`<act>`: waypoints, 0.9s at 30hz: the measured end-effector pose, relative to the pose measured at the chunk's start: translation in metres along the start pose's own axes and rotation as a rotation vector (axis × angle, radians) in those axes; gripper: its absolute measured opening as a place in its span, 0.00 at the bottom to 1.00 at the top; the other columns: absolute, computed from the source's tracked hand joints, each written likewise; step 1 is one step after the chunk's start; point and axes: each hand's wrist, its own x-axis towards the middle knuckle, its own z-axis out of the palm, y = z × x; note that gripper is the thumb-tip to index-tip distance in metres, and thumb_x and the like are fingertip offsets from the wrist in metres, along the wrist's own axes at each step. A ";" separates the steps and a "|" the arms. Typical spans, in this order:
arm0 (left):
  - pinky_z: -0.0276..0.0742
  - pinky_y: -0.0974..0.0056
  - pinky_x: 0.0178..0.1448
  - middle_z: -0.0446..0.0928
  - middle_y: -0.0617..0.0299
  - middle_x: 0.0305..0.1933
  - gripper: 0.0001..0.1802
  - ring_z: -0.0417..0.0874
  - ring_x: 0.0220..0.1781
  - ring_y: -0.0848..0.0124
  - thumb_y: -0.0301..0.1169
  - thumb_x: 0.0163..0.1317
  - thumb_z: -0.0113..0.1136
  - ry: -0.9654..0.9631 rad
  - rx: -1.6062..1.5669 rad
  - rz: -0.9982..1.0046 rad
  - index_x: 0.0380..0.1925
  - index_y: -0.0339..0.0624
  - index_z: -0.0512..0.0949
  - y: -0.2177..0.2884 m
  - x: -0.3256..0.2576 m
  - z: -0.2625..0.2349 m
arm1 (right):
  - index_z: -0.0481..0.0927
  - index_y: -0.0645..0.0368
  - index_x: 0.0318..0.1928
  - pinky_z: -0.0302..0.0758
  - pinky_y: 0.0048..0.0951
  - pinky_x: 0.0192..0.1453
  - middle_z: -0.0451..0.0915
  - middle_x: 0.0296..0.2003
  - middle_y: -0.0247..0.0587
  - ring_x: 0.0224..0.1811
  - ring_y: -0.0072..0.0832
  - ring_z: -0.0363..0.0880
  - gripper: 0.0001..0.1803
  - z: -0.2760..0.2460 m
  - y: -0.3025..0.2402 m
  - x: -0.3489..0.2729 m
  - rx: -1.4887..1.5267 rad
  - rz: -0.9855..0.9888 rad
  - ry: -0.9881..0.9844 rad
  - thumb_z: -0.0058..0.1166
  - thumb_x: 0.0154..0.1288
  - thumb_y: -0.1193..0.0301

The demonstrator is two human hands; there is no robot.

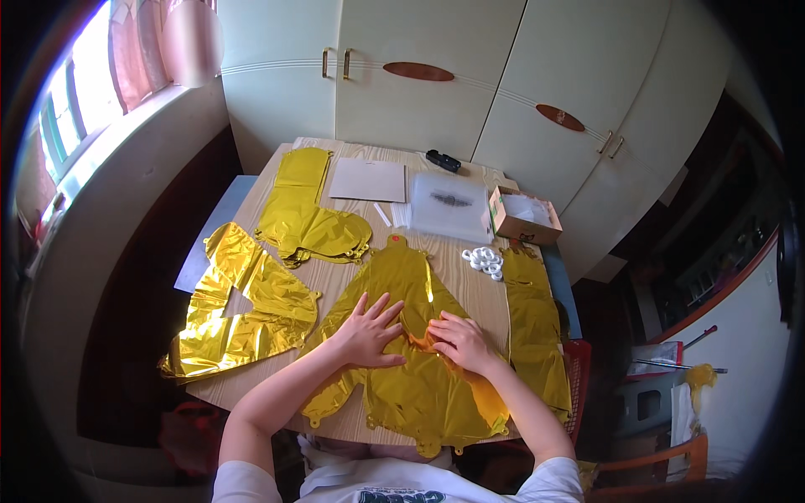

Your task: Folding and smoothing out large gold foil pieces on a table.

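Observation:
A large flat gold foil balloon (394,285) lies in front of me, uninflated, its lower part reaching the near table edge. My left hand (369,331) rests flat on it, fingers spread. To its right, my right hand (461,339) has bent fingers at a raised, creased fold of the same foil; the thumb is mostly hidden. Another shiny gold foil balloon (210,323), shaped with a gap in its middle, lies at the left. Behind it is a stack of L-shaped gold foil balloons (302,180). More gold foil (534,310) lies along the right side.
On the wooden table (453,289) are white ring-shaped rolls (484,261), an open cardboard box (528,230) with clear bags, a stack of clear plastic bags (457,222), white strips (400,215), a pale board (367,179) and a black object (443,160). Cabinets (419,109) stand behind.

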 end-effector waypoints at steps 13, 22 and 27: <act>0.42 0.30 0.76 0.55 0.47 0.76 0.45 0.49 0.79 0.44 0.72 0.60 0.42 -0.104 0.042 -0.021 0.64 0.49 0.72 0.002 0.002 -0.008 | 0.62 0.41 0.73 0.46 0.46 0.79 0.58 0.75 0.29 0.80 0.41 0.45 0.55 -0.015 0.021 0.035 -0.056 0.109 -0.368 0.61 0.47 0.31; 0.42 0.31 0.76 0.55 0.47 0.76 0.44 0.49 0.79 0.44 0.71 0.60 0.43 -0.052 0.016 -0.012 0.63 0.49 0.73 0.001 0.000 -0.002 | 0.49 0.44 0.77 0.38 0.46 0.81 0.46 0.78 0.35 0.81 0.43 0.36 0.66 -0.013 0.020 0.038 -0.180 0.073 -0.434 0.55 0.43 0.24; 0.44 0.37 0.78 0.59 0.48 0.75 0.39 0.50 0.79 0.48 0.63 0.64 0.47 -0.032 -0.007 -0.041 0.62 0.45 0.74 -0.001 0.001 -0.007 | 0.47 0.44 0.78 0.36 0.47 0.81 0.45 0.78 0.35 0.81 0.43 0.35 0.67 -0.015 0.017 0.039 -0.187 0.095 -0.449 0.55 0.43 0.24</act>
